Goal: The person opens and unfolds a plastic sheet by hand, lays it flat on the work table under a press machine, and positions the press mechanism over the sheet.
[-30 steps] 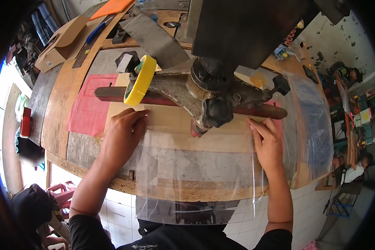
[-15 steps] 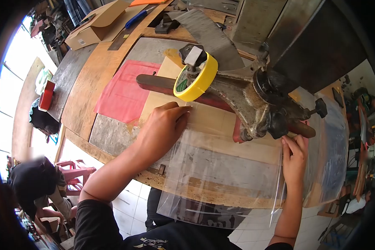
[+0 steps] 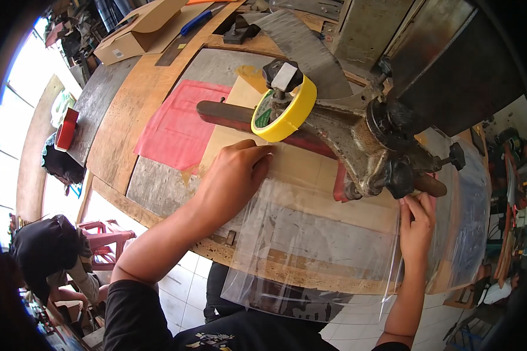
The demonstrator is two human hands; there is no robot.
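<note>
A clear plastic sheet [image 3: 316, 234] spans the space between my hands and hangs over the table's front edge. My left hand [image 3: 234, 172] pinches its far left corner, thumb and fingers together. At the far right corner, my right hand [image 3: 417, 219] is closed on the sheet just under the end of a long bar [image 3: 431, 186]. That bar belongs to a cast metal press head [image 3: 357, 146] with black knobs, standing over the sheet's far edge. A roll of yellow tape [image 3: 308, 108] hangs around one knob. Beneath lies a tan board [image 3: 298, 161].
Red sheet material [image 3: 178, 126] lies left of the press. A cardboard box [image 3: 129, 41] and a blue-handled cutter [image 3: 196, 22] are at the back left. More clear plastic [image 3: 468, 216] is at the right. Another person [image 3: 50, 251] bends down at the lower left.
The view has shifted slightly, so the press and tape roll appear a little further right. Both hands keep their hold on the sheet with hardly any movement.
</note>
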